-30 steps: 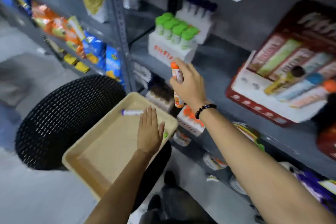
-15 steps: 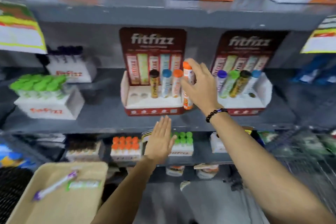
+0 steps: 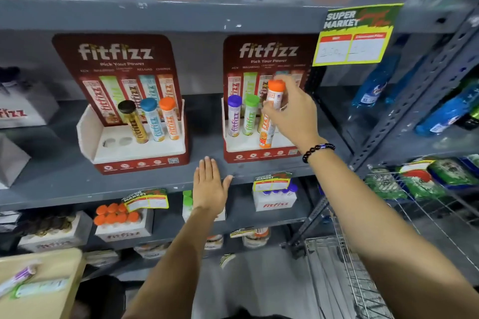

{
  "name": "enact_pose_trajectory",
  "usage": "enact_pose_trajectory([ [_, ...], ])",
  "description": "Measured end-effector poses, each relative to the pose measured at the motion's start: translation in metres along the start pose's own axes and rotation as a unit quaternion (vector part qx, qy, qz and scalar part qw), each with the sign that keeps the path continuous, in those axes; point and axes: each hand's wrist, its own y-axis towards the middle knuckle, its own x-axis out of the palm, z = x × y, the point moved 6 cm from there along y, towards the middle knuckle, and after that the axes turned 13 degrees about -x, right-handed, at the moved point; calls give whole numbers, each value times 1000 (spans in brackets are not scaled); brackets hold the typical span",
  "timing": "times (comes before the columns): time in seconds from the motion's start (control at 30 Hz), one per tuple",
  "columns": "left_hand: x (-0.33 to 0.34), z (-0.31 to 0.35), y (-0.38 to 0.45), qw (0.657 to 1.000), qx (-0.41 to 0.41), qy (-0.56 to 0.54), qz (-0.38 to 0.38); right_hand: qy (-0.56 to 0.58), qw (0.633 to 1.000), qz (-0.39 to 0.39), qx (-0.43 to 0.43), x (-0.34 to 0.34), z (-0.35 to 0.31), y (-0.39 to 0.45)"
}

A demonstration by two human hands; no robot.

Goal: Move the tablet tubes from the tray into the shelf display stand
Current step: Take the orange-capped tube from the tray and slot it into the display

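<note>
Shelf stand, orange tube in right hand

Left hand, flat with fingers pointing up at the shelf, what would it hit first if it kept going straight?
Probably the front edge of the grey shelf, which the left hand looks close to, between the two display stands; depth is unclear.

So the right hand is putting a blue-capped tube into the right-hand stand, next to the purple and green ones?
Not blue. The head view shows the right hand holding an orange-capped tube at the right-hand stand, beside the purple-capped tube and green-capped tube.
</note>
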Motion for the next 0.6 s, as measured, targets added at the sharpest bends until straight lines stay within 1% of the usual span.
enact_pose_trajectory([
  [0.1, -1, 1, -1, 1000, -4, 17, -9, 28, 997, -39, 55, -11, 18, 6],
  [0.17, -2, 2, -2, 999, -5, 29, -12, 44, 993, -75, 75, -17, 26, 8],
  [0.27, -3, 2, -2, 999, -7, 37, -23, 57, 989, -108, 81, -26, 34, 12],
  [0.43, -4, 2, -1, 998, -3, 47, -42, 36, 981, -159, 103, -38, 46, 19],
  [0.5, -4, 2, 0, 998, -3, 43, -47, 26, 982, -160, 99, -41, 50, 21],
  [0.6, -4, 2, 0, 998, -2, 44, -49, 15, 987, -128, 97, -46, 55, 23],
])
